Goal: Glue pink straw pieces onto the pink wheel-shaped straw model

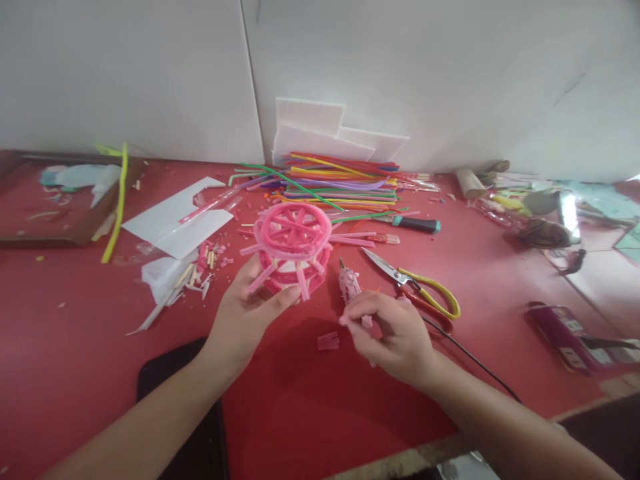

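My left hand (250,313) is closed around the lower side of a pink wheel-shaped craft piece (295,230), two spoked rings held apart, with short pink bars sticking out. My right hand (390,333) pinches a small pale pink piece (344,321) between thumb and fingertips, apart from the wheel. Just beyond those fingertips lies a pink glue gun (349,281), its metal nozzle pointing away and its rear partly hidden by the hand. A short pink strip (328,341) rests on the red table between my hands. Scissors with yellow and red handles (415,283) lie open to the right.
Coloured pipe cleaners (340,183) are piled at the back before white foam sheets (310,120). A utility knife (417,225) lies behind the scissors. Scraps and white paper (175,220) spread left, a dark tablet-like slab (175,373) below. A black cord (480,363) runs right.
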{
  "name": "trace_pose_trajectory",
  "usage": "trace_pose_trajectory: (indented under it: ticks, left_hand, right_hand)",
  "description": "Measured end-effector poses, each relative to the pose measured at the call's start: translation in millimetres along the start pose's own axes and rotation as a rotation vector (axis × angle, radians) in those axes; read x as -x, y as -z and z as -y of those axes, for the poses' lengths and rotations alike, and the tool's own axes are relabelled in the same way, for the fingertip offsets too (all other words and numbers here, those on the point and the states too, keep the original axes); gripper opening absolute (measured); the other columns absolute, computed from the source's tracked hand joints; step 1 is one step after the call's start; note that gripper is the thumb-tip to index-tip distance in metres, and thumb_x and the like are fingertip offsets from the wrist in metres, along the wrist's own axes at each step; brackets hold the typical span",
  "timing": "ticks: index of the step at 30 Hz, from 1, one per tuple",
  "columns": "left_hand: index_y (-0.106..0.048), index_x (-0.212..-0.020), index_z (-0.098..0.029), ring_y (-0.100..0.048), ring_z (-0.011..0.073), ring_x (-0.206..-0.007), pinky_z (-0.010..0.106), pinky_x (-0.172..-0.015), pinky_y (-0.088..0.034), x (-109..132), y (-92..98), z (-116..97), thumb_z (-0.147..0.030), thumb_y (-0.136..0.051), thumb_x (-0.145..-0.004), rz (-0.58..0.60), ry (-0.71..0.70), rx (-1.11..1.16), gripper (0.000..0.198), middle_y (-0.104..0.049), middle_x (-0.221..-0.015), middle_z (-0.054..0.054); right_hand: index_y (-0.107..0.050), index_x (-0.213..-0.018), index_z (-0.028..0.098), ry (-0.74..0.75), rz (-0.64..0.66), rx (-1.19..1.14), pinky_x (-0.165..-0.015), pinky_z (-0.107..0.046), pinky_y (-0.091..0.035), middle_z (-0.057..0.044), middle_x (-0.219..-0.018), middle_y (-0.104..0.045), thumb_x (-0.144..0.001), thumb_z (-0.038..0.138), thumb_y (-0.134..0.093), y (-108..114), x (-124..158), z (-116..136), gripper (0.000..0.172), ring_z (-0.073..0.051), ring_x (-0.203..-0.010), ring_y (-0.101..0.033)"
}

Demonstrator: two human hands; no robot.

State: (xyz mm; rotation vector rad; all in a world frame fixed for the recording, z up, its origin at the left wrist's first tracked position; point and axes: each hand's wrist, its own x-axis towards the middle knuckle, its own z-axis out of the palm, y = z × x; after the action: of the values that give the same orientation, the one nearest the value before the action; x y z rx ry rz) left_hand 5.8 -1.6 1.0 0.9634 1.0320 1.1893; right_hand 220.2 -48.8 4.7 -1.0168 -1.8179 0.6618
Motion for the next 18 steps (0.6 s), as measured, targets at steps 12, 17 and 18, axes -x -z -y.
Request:
trace_pose_trajectory:
  ticks: [12,17,18]
  left_hand:
    - [-0.068,-0.106,-0.022,-0.07,0.0263,-0.113,0.037,-0.095,-0.059,0.2,-4.8,-5.8,-0.027,-0.09,-0.064,0.071,-0.068,-0.184,0.048,-0.075,-0.118,0.007]
    - [-0.067,-0.102,-0.022,-0.072,0.0239,-0.104,0.036,-0.091,-0.06,0.8,-5.5,-5.5,-0.027,-0.088,-0.065,0.078,-0.081,-0.251,0.043,-0.076,-0.112,0.006]
    - [-0.067,-0.102,-0.021,-0.073,0.0235,-0.101,0.037,-0.09,-0.06,0.6,-5.5,-5.0,-0.028,-0.088,-0.065,0.082,-0.084,-0.255,0.043,-0.077,-0.109,0.006]
  right_hand:
    - [-0.068,-0.086,0.02,-0.368,-0.148,-0.572,-0.054,-0.025,-0.062,-0.002,-0.074,-0.07,-0.091,0.026,-0.072,4.0,-2.8,6.7,0.008,-0.012,-0.059,-0.068]
    - [-0.069,-0.079,0.019,-0.57,-0.129,-0.748,-0.044,-0.02,-0.053,0.003,-0.063,-0.064,-0.085,0.028,-0.078,3.9,-4.2,4.5,0.014,-0.009,-0.047,-0.06]
    - [-0.069,-0.077,0.018,-0.612,-0.119,-0.784,-0.042,-0.019,-0.051,0.004,-0.061,-0.063,-0.084,0.028,-0.078,4.1,-4.8,4.4,0.014,-0.008,-0.044,-0.058]
